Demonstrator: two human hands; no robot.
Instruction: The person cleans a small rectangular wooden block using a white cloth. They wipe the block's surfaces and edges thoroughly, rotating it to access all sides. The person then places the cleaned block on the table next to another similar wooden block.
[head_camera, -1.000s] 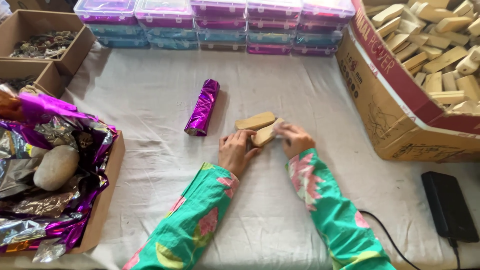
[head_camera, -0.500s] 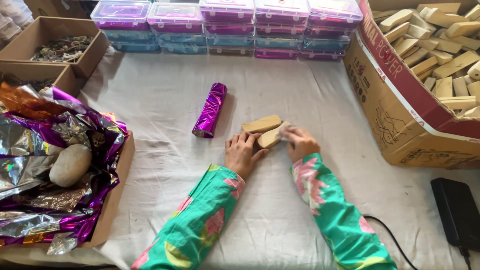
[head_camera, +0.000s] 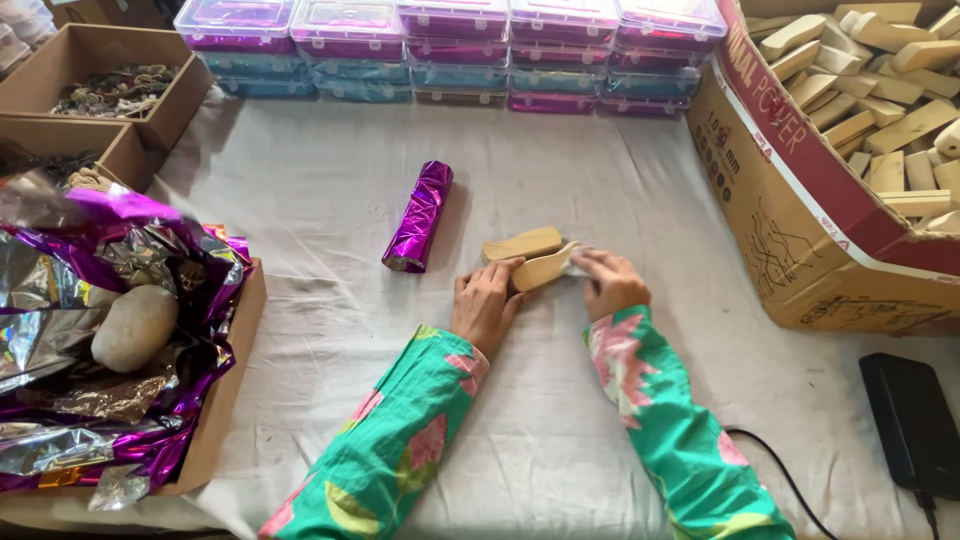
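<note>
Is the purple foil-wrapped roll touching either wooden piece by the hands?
Apart. The head view shows bare cloth between the purple foil-wrapped roll and the nearest wooden piece; neither hand reaches the roll.

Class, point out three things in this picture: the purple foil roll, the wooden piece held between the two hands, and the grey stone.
purple foil roll (head_camera: 419, 216): head view, middle of the roll.
wooden piece (head_camera: 541, 270): head view, its flat face between the hands.
grey stone (head_camera: 134, 327): head view, centre of its top.
</note>
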